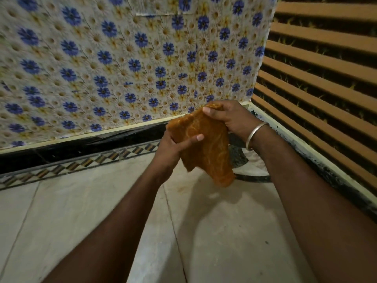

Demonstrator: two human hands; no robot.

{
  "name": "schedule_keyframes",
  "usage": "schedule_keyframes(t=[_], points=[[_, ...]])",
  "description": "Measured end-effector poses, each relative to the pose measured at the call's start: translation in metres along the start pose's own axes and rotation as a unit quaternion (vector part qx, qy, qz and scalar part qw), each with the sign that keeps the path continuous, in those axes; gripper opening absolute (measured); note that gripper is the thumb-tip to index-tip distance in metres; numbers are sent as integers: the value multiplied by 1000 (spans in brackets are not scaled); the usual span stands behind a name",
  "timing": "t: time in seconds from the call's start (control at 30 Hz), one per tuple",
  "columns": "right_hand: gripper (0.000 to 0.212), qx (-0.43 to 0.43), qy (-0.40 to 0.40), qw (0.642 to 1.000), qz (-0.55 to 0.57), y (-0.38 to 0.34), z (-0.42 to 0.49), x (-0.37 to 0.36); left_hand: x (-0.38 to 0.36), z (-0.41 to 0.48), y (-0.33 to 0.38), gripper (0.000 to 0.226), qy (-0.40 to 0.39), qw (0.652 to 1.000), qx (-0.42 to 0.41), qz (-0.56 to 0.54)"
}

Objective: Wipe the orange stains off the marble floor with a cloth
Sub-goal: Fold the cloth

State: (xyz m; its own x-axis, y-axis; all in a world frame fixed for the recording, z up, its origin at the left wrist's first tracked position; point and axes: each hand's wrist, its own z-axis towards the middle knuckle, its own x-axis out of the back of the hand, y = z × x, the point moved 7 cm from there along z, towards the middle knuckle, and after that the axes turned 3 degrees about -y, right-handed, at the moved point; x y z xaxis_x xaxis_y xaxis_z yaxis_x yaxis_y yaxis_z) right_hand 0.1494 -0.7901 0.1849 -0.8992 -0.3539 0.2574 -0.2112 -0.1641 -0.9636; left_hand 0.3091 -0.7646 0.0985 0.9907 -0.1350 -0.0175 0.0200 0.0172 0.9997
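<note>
An orange-stained cloth (206, 148) hangs in the air above the pale marble floor (214, 231), held between both hands. My left hand (175, 148) grips its lower left edge, thumb lying across the front. My right hand (230, 117), with a silver bangle on the wrist, pinches the top corner. The cloth's loose lower end droops toward the floor. A faint orange smear (183, 187) shows on the marble just below and left of the cloth.
A wall with blue flower wallpaper (122, 68) rises ahead, above a black skirting and a patterned tile border (81, 163). A slatted brown shutter (326, 78) closes off the right. A dark round fitting (251, 176) sits on the floor in the corner.
</note>
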Motion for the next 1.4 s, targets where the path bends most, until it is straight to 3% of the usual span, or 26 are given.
schedule_keyframes(t=[0.17,0.3,0.43,0.5,0.63,0.8,0.93,1.03,1.13,1.27,1.33,1.4], points=[[25,-14,72,995,60,9,3,5,-12,-8,-20,63,-78,993,81,-41],[28,-108,130,966,195,51,0,4,-14,-11,-25,57,-71,984,135,-88],[58,-240,-22,938,249,102,-25,-26,-13,-17,-31,53,-49,965,183,-179],[58,-256,-60,927,266,119,-37,-32,-7,-18,-36,51,-37,960,187,-207],[52,-291,-69,908,293,137,-47,-37,7,-20,-50,55,-32,959,199,-197],[42,-296,-24,917,266,142,-46,-34,14,-26,-69,74,-51,953,271,-127],[37,-303,-54,902,303,143,-49,-46,19,-25,-71,74,-24,950,284,-126],[39,-257,-40,913,314,139,-43,-48,21,-22,-63,68,-14,960,257,-113],[51,-162,34,930,329,130,-34,-36,25,-16,-35,57,-25,983,148,-103],[33,-68,68,937,336,103,-25,-27,27,-8,8,25,-32,996,35,-70],[23,-73,73,933,345,98,-23,-26,28,-6,14,27,-21,998,26,-50],[31,-86,81,926,359,98,-23,-26,32,-8,10,37,-3,999,36,-26]])
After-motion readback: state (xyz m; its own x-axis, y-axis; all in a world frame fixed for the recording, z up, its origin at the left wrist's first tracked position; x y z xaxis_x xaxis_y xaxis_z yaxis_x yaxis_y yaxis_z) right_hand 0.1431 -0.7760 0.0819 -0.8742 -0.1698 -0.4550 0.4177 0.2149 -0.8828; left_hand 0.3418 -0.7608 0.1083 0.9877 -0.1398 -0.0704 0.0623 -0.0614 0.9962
